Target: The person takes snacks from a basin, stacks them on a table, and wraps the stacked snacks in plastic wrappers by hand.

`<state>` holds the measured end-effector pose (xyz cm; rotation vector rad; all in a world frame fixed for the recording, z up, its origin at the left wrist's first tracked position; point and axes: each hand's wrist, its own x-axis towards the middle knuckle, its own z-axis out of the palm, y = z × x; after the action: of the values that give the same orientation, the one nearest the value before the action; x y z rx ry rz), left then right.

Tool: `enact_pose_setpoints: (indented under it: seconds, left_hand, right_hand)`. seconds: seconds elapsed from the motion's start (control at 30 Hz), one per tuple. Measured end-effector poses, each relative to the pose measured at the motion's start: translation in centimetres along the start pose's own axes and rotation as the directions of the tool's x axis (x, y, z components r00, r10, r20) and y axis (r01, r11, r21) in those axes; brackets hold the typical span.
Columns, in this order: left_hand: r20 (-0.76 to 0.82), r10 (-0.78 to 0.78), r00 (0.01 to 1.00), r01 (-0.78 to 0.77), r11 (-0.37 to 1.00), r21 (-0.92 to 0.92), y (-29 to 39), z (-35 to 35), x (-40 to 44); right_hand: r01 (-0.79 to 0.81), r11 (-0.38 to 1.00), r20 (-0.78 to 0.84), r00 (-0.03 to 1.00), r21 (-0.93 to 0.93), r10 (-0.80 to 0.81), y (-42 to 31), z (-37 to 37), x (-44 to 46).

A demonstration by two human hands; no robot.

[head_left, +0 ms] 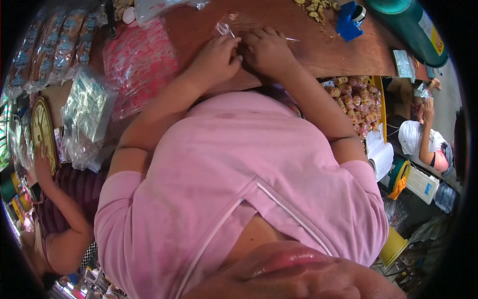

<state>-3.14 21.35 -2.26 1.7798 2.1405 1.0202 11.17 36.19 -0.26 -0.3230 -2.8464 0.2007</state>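
Head view: my left hand [219, 59] and right hand [266, 52] close together over brown wooden tabletop [191, 25], near its front edge. Fingers of both bent inward; cannot tell whether either pinches anything. Thin clear shiny plastic film [226, 29] at 11 o'clock, right by left fingertips; contact unclear. At 9 o'clock, flat pink-and-white mottled plastic packet [142, 65]. At 2 o'clock, small heap of yellowish irregular pieces [314, 9]; between 2 and 3, blue plastic tape dispenser [347, 25].
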Motion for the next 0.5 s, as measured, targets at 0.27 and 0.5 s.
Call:
enact_pose_setpoints:
  seconds: [0.27,0.5]
  left_hand:
    - [0.128,0.120,0.984,-0.131,0.988,0.082,1.6,0.0,-0.1]
    - [-0.003,0.192,0.981,-0.192,0.981,0.031,3.3,2.1,-0.1]
  right_hand:
    - [-0.133,0.962,0.066,0.990,0.237,0.121,-0.5,-1.2,-1.5]
    - [-0.347,0.426,0.247,0.930,0.836,0.272,-0.6,-1.5,-2.7]
